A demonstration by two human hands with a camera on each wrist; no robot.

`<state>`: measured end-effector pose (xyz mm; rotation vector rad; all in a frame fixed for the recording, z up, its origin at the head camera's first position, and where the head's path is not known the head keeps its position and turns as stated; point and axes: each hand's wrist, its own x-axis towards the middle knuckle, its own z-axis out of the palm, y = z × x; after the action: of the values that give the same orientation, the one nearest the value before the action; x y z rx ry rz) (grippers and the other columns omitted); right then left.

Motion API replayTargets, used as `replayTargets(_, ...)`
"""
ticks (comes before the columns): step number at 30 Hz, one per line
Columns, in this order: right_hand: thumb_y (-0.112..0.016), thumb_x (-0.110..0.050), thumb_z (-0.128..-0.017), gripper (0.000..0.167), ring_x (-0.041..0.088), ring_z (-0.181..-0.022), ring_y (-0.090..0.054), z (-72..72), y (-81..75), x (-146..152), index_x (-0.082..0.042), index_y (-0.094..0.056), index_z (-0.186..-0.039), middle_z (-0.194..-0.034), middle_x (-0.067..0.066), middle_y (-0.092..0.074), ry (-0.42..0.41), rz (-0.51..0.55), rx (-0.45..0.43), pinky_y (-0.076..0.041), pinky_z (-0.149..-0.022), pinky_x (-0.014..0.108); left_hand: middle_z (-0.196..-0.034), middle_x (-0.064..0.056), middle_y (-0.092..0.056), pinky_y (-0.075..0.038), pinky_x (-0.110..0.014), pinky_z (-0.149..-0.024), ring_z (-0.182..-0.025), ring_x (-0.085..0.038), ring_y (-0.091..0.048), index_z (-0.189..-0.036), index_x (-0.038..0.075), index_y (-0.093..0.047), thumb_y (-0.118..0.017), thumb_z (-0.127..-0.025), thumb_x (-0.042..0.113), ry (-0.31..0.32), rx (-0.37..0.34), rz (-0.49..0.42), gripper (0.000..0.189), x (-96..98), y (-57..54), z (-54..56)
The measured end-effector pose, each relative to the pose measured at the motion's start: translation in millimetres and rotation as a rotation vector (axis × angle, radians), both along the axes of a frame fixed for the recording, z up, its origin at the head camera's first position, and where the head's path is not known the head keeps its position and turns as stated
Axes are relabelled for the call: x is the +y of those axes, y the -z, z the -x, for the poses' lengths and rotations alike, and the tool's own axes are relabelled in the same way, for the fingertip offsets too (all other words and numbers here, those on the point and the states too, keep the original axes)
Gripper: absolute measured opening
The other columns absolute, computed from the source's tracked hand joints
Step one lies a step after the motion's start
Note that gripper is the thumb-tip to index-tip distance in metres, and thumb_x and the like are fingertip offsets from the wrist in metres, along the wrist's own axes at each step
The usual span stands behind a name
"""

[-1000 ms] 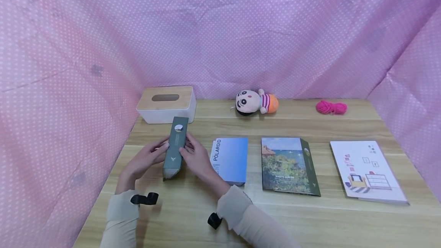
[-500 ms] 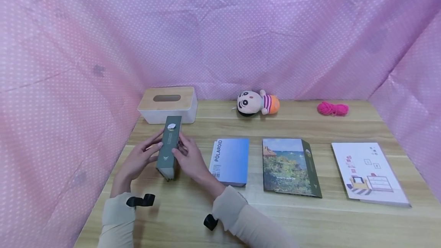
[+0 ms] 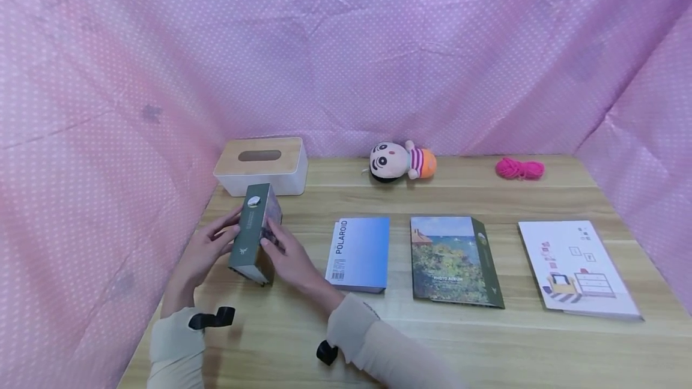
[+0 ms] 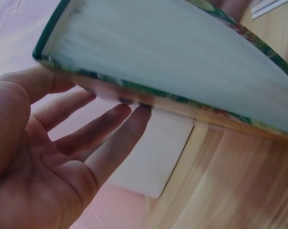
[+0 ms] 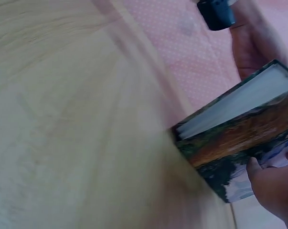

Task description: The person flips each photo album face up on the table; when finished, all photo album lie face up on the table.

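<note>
A thick green photo album point(image 3: 251, 227) stands spine up between my hands, turned so its picture cover faces right. My left hand point(image 3: 202, 251) touches its left cover; the left wrist view shows the palm free of the album point(image 4: 148, 52) and the fingertips against the cover. On the other side, my right hand point(image 3: 292, 260) presses thumb and fingers on the picture cover of the album point(image 5: 249, 129). Right of them lie a blue POLAROID box-like book point(image 3: 363, 254), a second photo album point(image 3: 446, 257) with a garden picture, and a white illustrated book point(image 3: 581, 266).
Behind the held album is a white tissue box point(image 3: 262, 164) with a wooden lid. A plush doll point(image 3: 400, 161) and a pink yarn bundle point(image 3: 519, 168) lie along the back of the wooden table point(image 3: 465, 347). A pink dotted cloth point(image 3: 346, 65) hangs around it.
Both hands have moved left with the green photo album. It has turned so that its right-hand picture cover shows. The other things stay in place.
</note>
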<state>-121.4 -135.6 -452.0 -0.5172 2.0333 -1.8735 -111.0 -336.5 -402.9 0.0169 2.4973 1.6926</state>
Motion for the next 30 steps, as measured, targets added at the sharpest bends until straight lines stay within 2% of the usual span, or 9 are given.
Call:
replayTargets(3, -0.041, -0.047, -0.099, 0.055, 0.016, -0.143, -0.027, -1.7, 5.5, -2.7, -0.038, -0.022, -0.150, -0.157, -0.008, -0.024, -0.011, -0.050, -0.010, -0.032, -0.113, 0.039, -0.147, -0.023, -0.035, -0.053, -0.020, -0.084, -0.107, -0.002, -0.055, -0.149, 0.012, -0.035, -0.046, -0.102, 0.026, -0.012, 0.036, 0.041, 0.051, -1.4, -2.2, -0.1)
replayTargets(8, -0.042, -0.048, -0.099, 0.059, 0.018, -0.143, -0.028, -3.6, 14.1, -9.6, -0.029, -0.024, -0.152, -0.157, -0.002, -0.027, -0.021, -0.146, 0.046, -0.030, -0.114, 0.038, -0.148, -0.022, -0.035, -0.050, -0.015, -0.081, -0.119, -0.027, -0.053, -0.147, 0.010, -0.037, -0.044, -0.102, 0.022, -0.062, 0.048, 0.168, 0.047, -3.4, -8.8, -3.3)
replayTargets(10, -0.042, -0.050, -0.098, 0.061, 0.021, -0.143, -0.028, -4.6, 16.4, -12.0, -0.027, -0.024, -0.152, -0.157, 0.002, -0.027, -0.030, -0.192, 0.060, -0.029, -0.115, 0.040, -0.148, -0.023, -0.036, -0.050, -0.014, -0.079, -0.122, -0.037, -0.050, -0.148, 0.010, -0.037, -0.045, -0.102, 0.025, -0.088, 0.031, 0.220, 0.049, -4.9, -11.4, -5.4)
replayTargets(12, -0.043, -0.052, -0.097, 0.064, 0.024, -0.143, -0.028, -5.7, 18.3, -13.8, -0.025, -0.025, -0.152, -0.157, 0.005, -0.026, -0.038, -0.225, 0.064, -0.030, -0.114, 0.043, -0.147, -0.024, -0.036, -0.050, -0.019, -0.079, -0.123, -0.041, -0.049, -0.148, 0.011, -0.036, -0.049, -0.100, 0.031, -0.109, 0.006, 0.265, 0.053, -7.0, -13.0, -6.9)
replayTargets(15, -0.045, -0.054, -0.096, 0.067, 0.028, -0.143, -0.027, -7.2, 20.9, -15.8, -0.025, -0.024, -0.152, -0.158, 0.009, -0.022, -0.058, -0.267, 0.059, -0.030, -0.113, 0.045, -0.149, -0.023, -0.035, -0.053, -0.037, -0.086, -0.126, -0.044, -0.046, -0.149, 0.012, -0.034, -0.052, -0.096, 0.044, -0.113, -0.024, 0.323, 0.065, -11.9, -12.9, -8.2)
replayTargets(19, -0.049, -0.054, -0.094, 0.070, 0.030, -0.144, -0.025, -8.6, 25.2, -18.1, -0.024, -0.024, -0.152, -0.159, 0.012, -0.017, -0.076, -0.298, 0.068, -0.031, -0.113, 0.045, -0.151, -0.021, -0.035, -0.044, -0.058, -0.095, -0.129, -0.046, -0.042, -0.150, 0.012, -0.032, -0.053, -0.093, 0.053, -0.111, -0.049, 0.392, 0.073, -20.5, -11.0, -9.4)
replayTargets(23, -0.054, -0.054, -0.092, 0.073, 0.032, -0.143, -0.024, -9.7, 28.2, -21.1, -0.024, -0.025, -0.152, -0.160, 0.013, -0.014, -0.079, -0.334, 0.079, -0.032, -0.112, 0.045, -0.148, -0.023, -0.039, -0.042, -0.062, -0.096, -0.128, -0.048, -0.042, -0.149, 0.012, -0.035, -0.053, -0.093, 0.053, -0.100, -0.069, 0.426, 0.072, -30.1, -11.2, -11.1)
replayTargets(26, -0.057, -0.054, -0.090, 0.075, 0.032, -0.144, -0.023, -10.5, 29.0, -22.6, -0.025, -0.025, -0.152, -0.160, 0.012, -0.011, -0.079, -0.359, 0.085, -0.032, -0.113, 0.043, -0.145, -0.025, -0.041, -0.042, -0.061, -0.096, -0.127, -0.047, -0.043, -0.149, 0.010, -0.035, -0.052, -0.094, 0.051, -0.079, -0.084, 0.416, 0.070, -36.2, -9.2, -11.8)
replayTargets(30, -0.062, -0.053, -0.087, 0.080, 0.030, -0.145, -0.022, -11.8, 29.3, -24.1, -0.023, -0.025, -0.152, -0.161, 0.011, -0.006, -0.078, -0.401, 0.107, -0.031, -0.114, 0.039, -0.146, -0.027, -0.039, -0.043, -0.055, -0.099, -0.128, -0.043, -0.043, -0.149, 0.006, -0.031, -0.050, -0.095, 0.050, -0.084, -0.155, 0.371, 0.072, -42.3, 1.2, -9.8)
